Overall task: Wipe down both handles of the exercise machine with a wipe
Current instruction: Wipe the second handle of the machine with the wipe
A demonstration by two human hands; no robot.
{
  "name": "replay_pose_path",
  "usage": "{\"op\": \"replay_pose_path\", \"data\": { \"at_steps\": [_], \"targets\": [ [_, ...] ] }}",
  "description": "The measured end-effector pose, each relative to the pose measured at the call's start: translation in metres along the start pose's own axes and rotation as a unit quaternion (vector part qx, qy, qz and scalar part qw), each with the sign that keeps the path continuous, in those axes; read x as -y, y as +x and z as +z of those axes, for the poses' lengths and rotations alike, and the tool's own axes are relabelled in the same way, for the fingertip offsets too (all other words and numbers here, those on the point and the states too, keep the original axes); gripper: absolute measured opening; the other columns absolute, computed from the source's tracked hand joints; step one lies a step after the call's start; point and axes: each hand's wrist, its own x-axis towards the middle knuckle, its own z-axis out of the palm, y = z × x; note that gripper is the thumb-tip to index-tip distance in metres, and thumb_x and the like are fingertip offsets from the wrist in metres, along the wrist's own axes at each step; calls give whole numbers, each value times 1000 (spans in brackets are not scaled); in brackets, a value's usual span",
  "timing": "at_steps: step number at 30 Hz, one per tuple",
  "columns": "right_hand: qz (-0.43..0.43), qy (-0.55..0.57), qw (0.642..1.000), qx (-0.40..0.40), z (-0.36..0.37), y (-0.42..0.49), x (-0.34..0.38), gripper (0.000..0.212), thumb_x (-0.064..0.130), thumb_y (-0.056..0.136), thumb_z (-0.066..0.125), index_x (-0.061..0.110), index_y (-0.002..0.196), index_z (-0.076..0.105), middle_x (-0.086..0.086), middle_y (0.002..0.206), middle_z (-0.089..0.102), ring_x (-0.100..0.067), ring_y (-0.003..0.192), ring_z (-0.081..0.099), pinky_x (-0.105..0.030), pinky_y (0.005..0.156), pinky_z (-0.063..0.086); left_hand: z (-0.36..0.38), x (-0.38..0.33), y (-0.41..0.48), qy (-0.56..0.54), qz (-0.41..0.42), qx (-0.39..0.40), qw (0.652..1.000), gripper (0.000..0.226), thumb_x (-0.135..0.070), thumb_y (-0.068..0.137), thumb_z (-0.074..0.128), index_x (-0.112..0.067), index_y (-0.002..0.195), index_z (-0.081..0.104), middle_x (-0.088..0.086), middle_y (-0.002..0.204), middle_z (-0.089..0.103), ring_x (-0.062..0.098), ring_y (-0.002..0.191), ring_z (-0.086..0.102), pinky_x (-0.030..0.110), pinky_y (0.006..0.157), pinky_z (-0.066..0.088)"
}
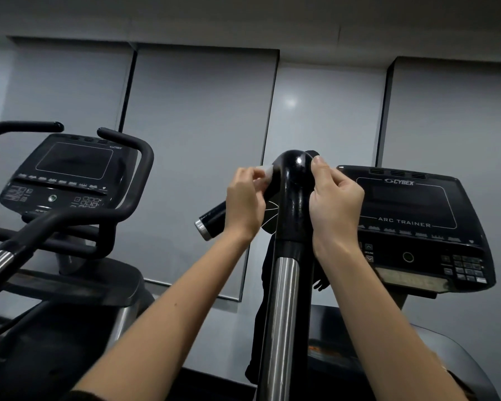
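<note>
Pinching a crumpled white wipe (pixel 265 176) in the curled fingertips of the left hand (pixel 245 199) and holding it against the left side of the top bend of the glossy black curved handle (pixel 294 180), above its chrome upright tube (pixel 281 299); bracing the right hand (pixel 334 204) at the bend's other side, thumb lying on the black grip, fingers curled inward, with no telling whether gripping a far end of the wipe or nothing at all. Judging the job as somewhere in its first half: working on one handle only, at its crown, with the short side grip ending in a chrome cap (pixel 206 225) not being touched by the wipe. Not finding the machine's second handle anywhere in view, so counting it as outstanding. Losing most of the wipe behind the fingers and the bend; seeing no sheen sure enough for telling wiped from unwiped. Hiding the near edge of the black console lettered ARC TRAINER (pixel 411 215) behind the right hand.
</note>
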Motion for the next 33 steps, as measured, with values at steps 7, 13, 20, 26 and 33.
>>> {"op": "replay_pose_path", "data": {
  "at_steps": [7,13,20,26,33],
  "targets": [
    [-5,-11,1000,3,-1,-1,0,47,19,94,51,14,49,40,12,42,29,-5,44,28,-17,48,33,0,22,-22,130,175,51,975,8,0,86,57,-3,87,65,3,102,61,16,90,59,27,69,52],
    [-10,-12,1000,-1,-1,-3,3,57,17,94,51,22,40,32,16,36,24,-4,38,23,-13,46,31,4,51,-37,296,282,107,906,27,10,56,77,-9,72,69,0,83,64,12,83,65,12,56,49],
    [-10,-28,1000,-5,0,-3,2,47,18,94,51,17,49,34,14,43,25,-6,47,24,-19,49,27,-23,36,-10,192,286,49,937,27,8,70,70,-7,92,62,1,104,48,21,96,54,35,55,56],
    [-2,-33,999,-10,1,-3,3,48,19,94,51,17,49,33,10,46,25,-10,51,26,-24,54,29,-22,33,25,71,97,58,991,11,-8,85,61,-3,91,69,14,93,66,28,82,63,30,72,48],
    [4,-10,1000,-8,0,-2,0,39,19,93,52,12,55,52,1,55,39,-19,61,38,-29,61,39,-9,22,55,-42,-108,144,983,18,-31,84,65,-14,79,70,-4,66,63,6,61,55,14,58,40]
  ]
}}
